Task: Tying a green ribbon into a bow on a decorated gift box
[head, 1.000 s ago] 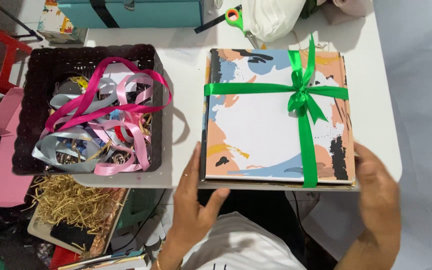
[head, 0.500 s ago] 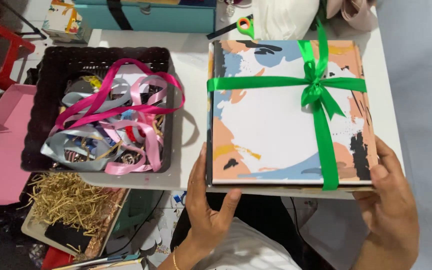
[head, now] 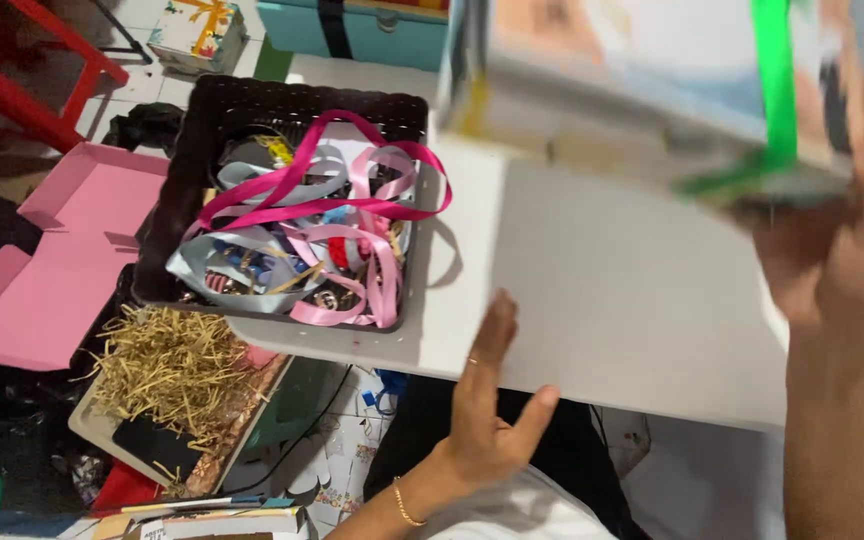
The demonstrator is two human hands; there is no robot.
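Head view, looking down. Right hand [head: 837, 240] is raised at the right edge of the picture and grips the gift box [head: 642, 80] from its near right corner; the fingers are closed on the box's underside and side, though motion blur hides the exact finger placement. Gift box is lifted clear of the desk [head: 612, 290], tilted, and fills the upper right of the picture. It carries a patterned wrap in orange, white and blue, with a green ribbon [head: 774, 70] running across it and down its near edge.

Left hand [head: 487, 410] is open and holds nothing. Its fingers are spread and extended, with the fingertips lying at the near edge of the desk. A ring shows on one finger and a thin gold bracelet [head: 404, 505] on the wrist.

On the left part of the desk stands a dark woven basket [head: 202, 140] holding loose ribbons [head: 322, 230] in pink, magenta and pale blue. Below the desk at left are straw-coloured shredded paper [head: 167, 365] in a tray and a pink open box [head: 47, 270]. A teal case [head: 362, 30] sits beyond the desk.
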